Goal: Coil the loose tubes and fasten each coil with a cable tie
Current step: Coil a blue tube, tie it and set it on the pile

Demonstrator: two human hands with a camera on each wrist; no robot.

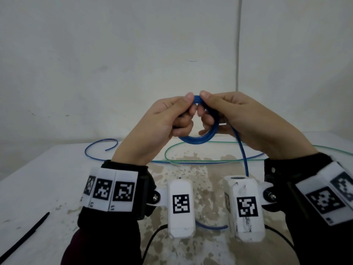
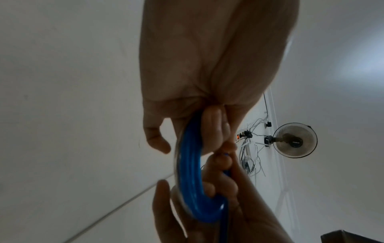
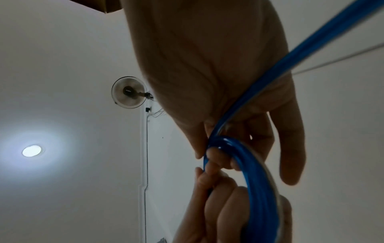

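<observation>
A small coil of blue tube (image 1: 198, 139) is held up in the air above the table, between both hands. My left hand (image 1: 172, 115) pinches the coil's top with thumb and curled fingers. My right hand (image 1: 215, 113) pinches the same top from the right, its fingers threaded through the ring. The wrist views show the blue coil (image 2: 189, 172) (image 3: 257, 189) running between the curled fingers of both hands. A loose tail of the blue tube (image 1: 242, 153) hangs from the right hand down toward the table. A black cable tie (image 1: 26, 236) lies at the table's near left.
A green tube (image 1: 191, 145) and another blue tube (image 1: 99, 144) lie in long loops across the back of the white table (image 1: 47, 178). A white wall stands close behind. Wrist cameras with black cables hang below both wrists. A wall fan (image 2: 295, 141) shows in the wrist views.
</observation>
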